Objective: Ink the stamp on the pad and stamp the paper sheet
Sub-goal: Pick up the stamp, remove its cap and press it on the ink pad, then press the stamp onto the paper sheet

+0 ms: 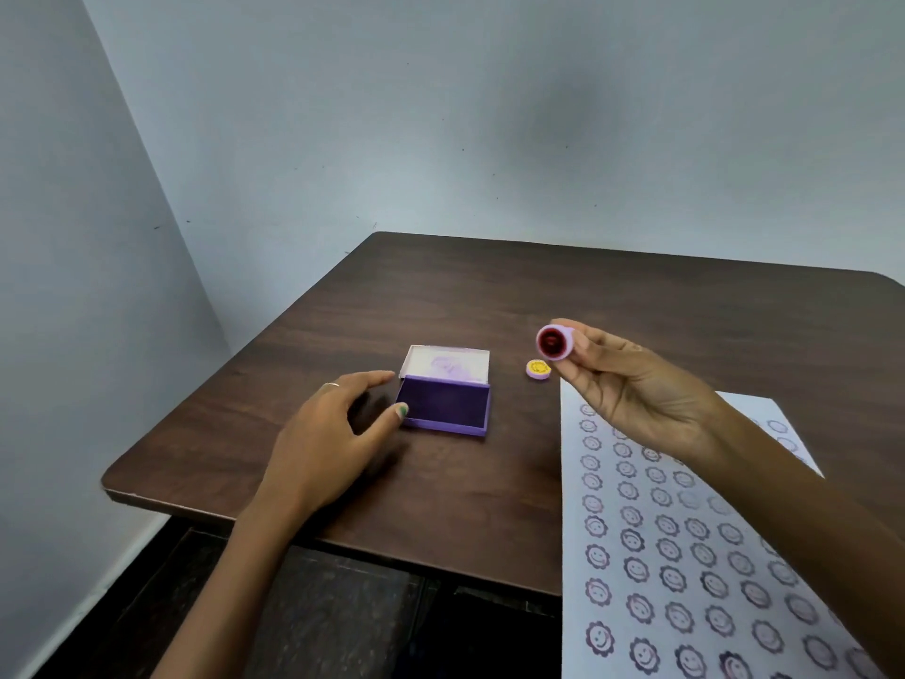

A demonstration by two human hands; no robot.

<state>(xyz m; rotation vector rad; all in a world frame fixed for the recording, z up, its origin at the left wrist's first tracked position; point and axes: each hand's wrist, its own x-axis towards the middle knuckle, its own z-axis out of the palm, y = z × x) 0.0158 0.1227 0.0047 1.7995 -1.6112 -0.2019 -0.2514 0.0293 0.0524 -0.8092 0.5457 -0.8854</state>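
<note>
My right hand (631,384) holds a small round stamp (555,341) in its fingertips above the table, the reddish stamping face turned toward me. A purple ink pad (444,406) lies open on the dark wooden table (372,306), its pale lid (444,362) hinged back behind it. My left hand (325,433) rests on the table with fingers apart, its thumb touching the pad's left edge. The white paper sheet (685,556) lies at the right, covered with several rows of purple smiley flower stamps.
A small yellow and lilac cap (538,369) with a smiley lies on the table between the pad and the sheet. The table's left and near edges drop to a dark floor. Pale walls close off the back and left.
</note>
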